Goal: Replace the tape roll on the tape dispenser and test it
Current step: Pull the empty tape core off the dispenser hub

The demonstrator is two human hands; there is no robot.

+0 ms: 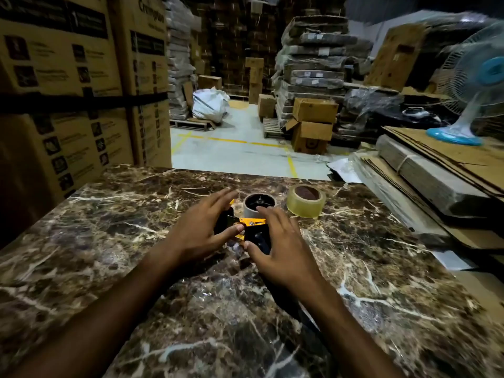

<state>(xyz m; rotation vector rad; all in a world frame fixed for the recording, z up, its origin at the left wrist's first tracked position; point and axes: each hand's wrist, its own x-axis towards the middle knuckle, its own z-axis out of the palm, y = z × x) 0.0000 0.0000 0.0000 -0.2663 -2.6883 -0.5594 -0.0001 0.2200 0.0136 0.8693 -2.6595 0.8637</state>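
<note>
Table: a dark marbled table [114, 241] fills the lower part of the view; both bare forearms reach over it from below.
Tape dispenser: a black and yellow tape dispenser [252, 223] lies on the table, about mid-width and toward its far edge, between the two hands.
Roll on dispenser: a nearly used-up roll [259, 204] sits on the dispenser's wheel at its far end, the black hub showing through the middle.
New tape roll: a full clear tape roll [306, 200] lies flat on the table just to the right of the dispenser, apart from it and from both hands.
Left hand: the left hand [201, 230] is at the dispenser's left side, fingers spread and stretched forward, thumb tip touching the yellow part; it is not closed around anything.
Right hand: the right hand [283, 246] lies over the dispenser's black handle, fingers extended toward the roll, thumb against the handle's near edge; a loose open rest, not a grip.
Surroundings: stacked cardboard boxes [73, 85] rise at the left; a blue fan [471, 85] stands at the far right on flattened cardboard.
</note>
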